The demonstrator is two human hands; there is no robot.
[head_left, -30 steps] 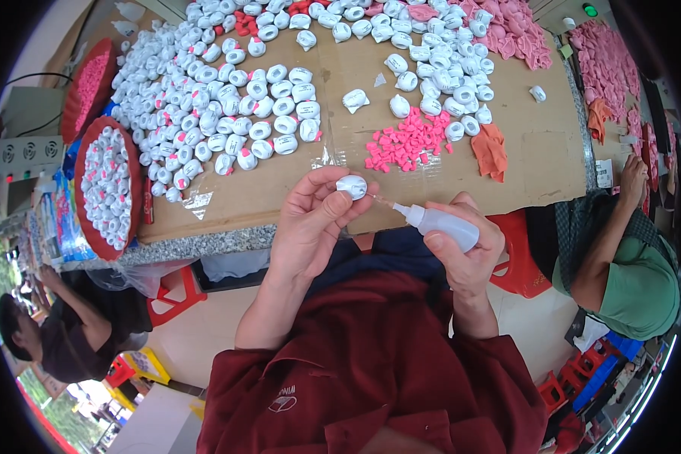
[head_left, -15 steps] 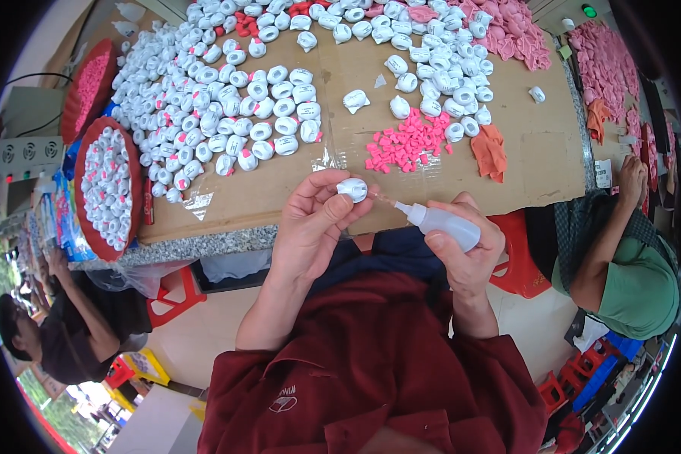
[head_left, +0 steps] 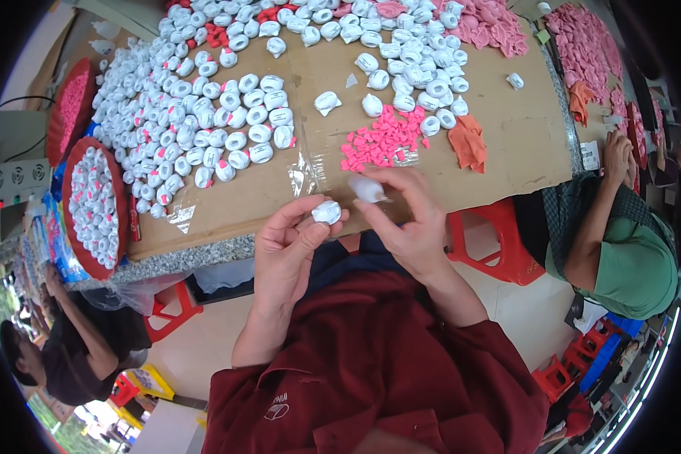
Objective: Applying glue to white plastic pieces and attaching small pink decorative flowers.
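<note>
From where I stand, the left hand (head_left: 284, 246) is raised, thumb and fingertips pinching a small white piece (head_left: 326, 213) near the table edge (head_left: 197, 253); the right hand (head_left: 415, 223) angles inward, thumb and fingers closed around a motion-blurred bottle (head_left: 366, 188).

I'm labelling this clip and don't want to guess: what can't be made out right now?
In the head view:
- Bottle in the right hand: blurred, so its nozzle's direction is unclear.
- White piece in the left hand: its underside is hidden by that hand.
- Pink pile: cut off by the top edge.
- Markings on the tabletop white pieces: too small.
</note>
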